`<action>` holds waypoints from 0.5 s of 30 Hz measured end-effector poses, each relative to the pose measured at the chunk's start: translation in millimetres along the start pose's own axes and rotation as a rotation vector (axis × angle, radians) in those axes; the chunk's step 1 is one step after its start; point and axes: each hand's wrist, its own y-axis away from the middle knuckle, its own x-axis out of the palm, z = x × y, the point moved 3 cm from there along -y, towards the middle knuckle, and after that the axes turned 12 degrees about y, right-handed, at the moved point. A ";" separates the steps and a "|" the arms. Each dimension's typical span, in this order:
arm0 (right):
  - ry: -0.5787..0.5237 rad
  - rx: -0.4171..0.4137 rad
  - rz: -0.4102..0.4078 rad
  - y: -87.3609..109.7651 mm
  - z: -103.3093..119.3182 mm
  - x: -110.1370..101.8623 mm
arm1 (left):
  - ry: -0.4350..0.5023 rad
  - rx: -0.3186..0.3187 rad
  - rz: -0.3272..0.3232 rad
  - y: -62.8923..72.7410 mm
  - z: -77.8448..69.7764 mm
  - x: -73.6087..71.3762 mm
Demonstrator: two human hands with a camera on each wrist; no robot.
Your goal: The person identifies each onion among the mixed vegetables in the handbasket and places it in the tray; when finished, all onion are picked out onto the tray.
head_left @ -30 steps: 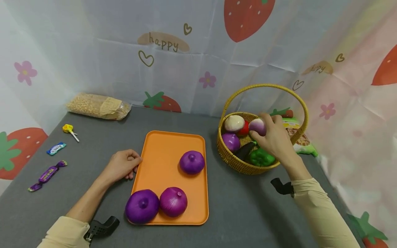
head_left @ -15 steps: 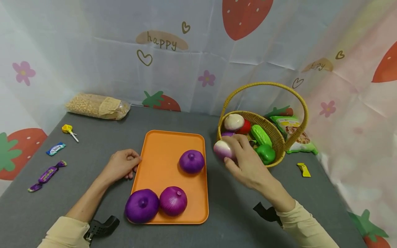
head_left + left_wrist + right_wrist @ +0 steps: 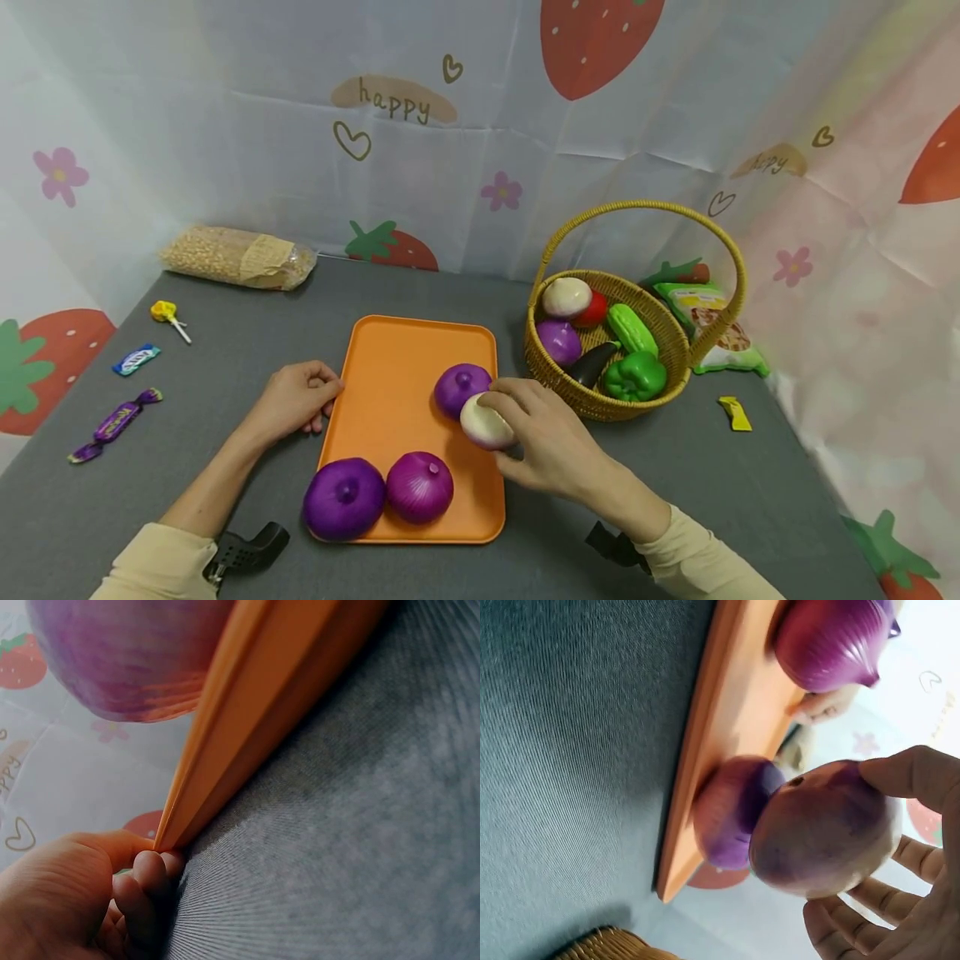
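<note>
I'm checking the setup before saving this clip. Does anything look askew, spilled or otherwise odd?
The near-left purple vegetable covers a corner of the tray and seems to bulge past its rim, so it looks slightly out of place. I see nothing spilled or damaged.

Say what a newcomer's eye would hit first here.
Probably the bright orange tray mid-table, with three purple vegetables on it, the largest at its near left corner. Next, the right hand, its fingers round a white-and-purple turnip at the tray's right side. Then the tall-handled yellow basket to the right of the tray, holding a shiny green pepper.
</note>
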 end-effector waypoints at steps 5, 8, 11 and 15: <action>0.033 -0.017 -0.007 -2.2 1.9 8.2 | -0.005 0.004 0.005 0.4 -0.2 0.1; 0.062 -0.028 -0.006 -5.4 2.3 12.5 | -0.008 0.006 0.004 0.1 0.4 0.4; 0.090 -0.044 0.005 -9.7 3.7 16.8 | -0.006 0.008 0.005 0.1 0.9 0.0; 0.126 -0.062 0.015 -13.7 6.2 22.7 | -0.005 0.009 0.008 0.1 0.8 -0.4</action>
